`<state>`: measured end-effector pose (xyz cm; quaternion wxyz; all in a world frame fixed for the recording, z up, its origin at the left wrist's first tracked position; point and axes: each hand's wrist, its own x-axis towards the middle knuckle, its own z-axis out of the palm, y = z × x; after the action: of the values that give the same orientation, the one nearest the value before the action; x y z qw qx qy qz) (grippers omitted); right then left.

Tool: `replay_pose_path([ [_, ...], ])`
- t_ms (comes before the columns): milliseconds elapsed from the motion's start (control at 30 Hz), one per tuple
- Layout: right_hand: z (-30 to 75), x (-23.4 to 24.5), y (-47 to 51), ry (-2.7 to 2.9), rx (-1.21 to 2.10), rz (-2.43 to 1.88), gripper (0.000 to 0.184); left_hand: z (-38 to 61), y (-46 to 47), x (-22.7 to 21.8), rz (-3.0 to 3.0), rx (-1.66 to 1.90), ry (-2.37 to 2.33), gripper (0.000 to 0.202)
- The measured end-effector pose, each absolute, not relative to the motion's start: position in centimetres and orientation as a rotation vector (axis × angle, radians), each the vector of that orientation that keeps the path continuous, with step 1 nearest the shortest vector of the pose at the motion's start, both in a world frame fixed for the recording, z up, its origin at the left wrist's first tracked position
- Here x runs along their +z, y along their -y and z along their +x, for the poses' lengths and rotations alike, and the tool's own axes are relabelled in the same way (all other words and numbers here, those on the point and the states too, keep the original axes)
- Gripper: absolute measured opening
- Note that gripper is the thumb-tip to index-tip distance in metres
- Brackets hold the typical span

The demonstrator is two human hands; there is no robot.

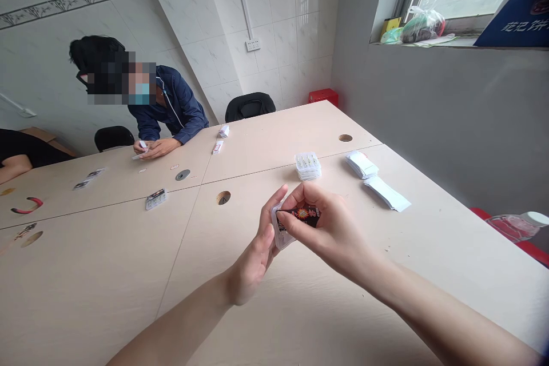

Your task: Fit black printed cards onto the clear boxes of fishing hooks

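My left hand (256, 254) is closed around the edge of a small clear plastic case (281, 240), held tilted above the table. Between the thumb and fingers of my right hand (332, 223) is a black printed card (303, 214) with a bright orange burst and lettering. The card lies against the case, partly covered by my right fingers; how far inside it sits, I cannot tell. Just beyond my hands stands a stack of clear cases (307, 167) with small items inside. Two piles of white cards, one stacked (361, 164) and one fanned out (387, 193), lie to the right.
Across the pale table (223, 274), a person in a navy jacket (182, 103) handles small items. Another clear case with a black card (156, 199) lies left of centre. The table has round cable holes (223, 198). A bottle (514, 226) stands beyond the right edge.
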<state>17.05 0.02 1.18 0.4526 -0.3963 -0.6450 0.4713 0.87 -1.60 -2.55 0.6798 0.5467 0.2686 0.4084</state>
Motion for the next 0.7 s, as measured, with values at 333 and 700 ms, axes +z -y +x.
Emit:
replay_pose_path([
  [333, 17.01, 1.02, -0.09, 1.598, 1.154, -0.980, 0.015, 0.93, 1.63, -2.35, 1.242, 0.908, -0.593, 0.048],
  [700, 17.06, 0.96, -0.07, 1.604, 1.147, -1.000, 0.013, 0.93, 1.64, -2.54, 1.230, 0.930, -0.582, 0.049],
])
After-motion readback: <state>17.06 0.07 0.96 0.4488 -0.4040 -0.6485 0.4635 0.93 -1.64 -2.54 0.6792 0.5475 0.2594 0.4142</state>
